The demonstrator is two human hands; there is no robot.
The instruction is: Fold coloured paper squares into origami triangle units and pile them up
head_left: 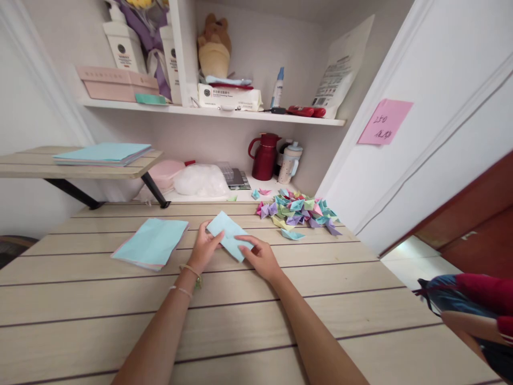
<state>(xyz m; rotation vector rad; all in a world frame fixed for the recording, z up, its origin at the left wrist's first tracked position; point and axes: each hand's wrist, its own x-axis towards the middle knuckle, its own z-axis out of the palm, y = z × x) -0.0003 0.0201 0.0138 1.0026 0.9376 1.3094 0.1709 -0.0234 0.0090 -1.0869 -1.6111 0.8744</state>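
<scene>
A light blue sheet of folded paper [224, 227] is held between my two hands, tilted just above the slatted table. My left hand [203, 247] grips its left edge, thumb on top and fingers behind. On the right end, my right hand [260, 256] pinches the paper, with the index finger lying along its face. A stack of light blue paper [150, 241] rests on the table to the left of my hands. To the right lies a heap of small folded paper boats [298, 207] in several colours, with one blue boat [292, 235] at its near edge.
A raised wooden stand [24, 163] at the left bears another paper stack [102, 153]. Behind the table are a plastic bag [202, 180], a red jug [264, 156] and a tumbler [290, 163]. A person's arm [473, 326] shows at the right edge.
</scene>
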